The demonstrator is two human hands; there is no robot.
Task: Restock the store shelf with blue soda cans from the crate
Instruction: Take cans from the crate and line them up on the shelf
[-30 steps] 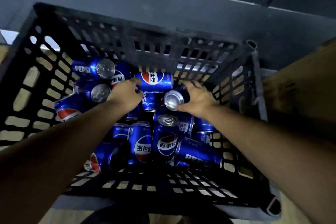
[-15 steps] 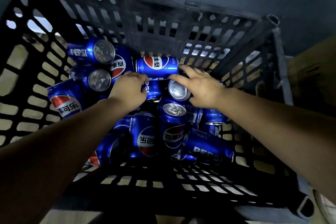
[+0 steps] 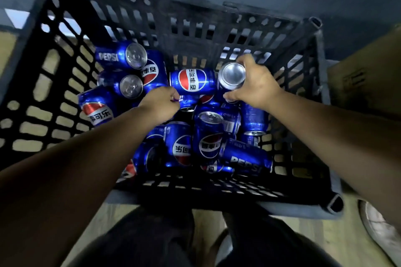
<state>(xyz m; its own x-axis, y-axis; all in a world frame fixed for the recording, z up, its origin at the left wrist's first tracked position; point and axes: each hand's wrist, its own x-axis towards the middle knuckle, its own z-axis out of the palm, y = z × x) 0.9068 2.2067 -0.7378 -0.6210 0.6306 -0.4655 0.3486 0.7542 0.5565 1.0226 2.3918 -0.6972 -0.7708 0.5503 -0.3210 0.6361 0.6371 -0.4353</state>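
A black plastic lattice crate (image 3: 195, 17) holds several blue soda cans lying and standing in a heap, such as one on its side (image 3: 193, 81) at the middle. My right hand (image 3: 258, 86) grips a blue can (image 3: 231, 76) at the crate's far right, lifted a little, its silver end facing me. My left hand (image 3: 159, 104) is in the middle of the heap with its fingers curled over a blue can (image 3: 187, 103) that it mostly hides; the hand is blurred. No shelf is in view.
A brown cardboard box (image 3: 368, 76) stands right of the crate. Dark grey panels run behind it. My dark trousers (image 3: 152, 240) and a shoe (image 3: 379, 230) are on the wooden floor in front of the crate.
My right hand has closed round the silver-ended can and raised it to the right. My left hand has stayed on its can in the middle. The camera has tilted down.
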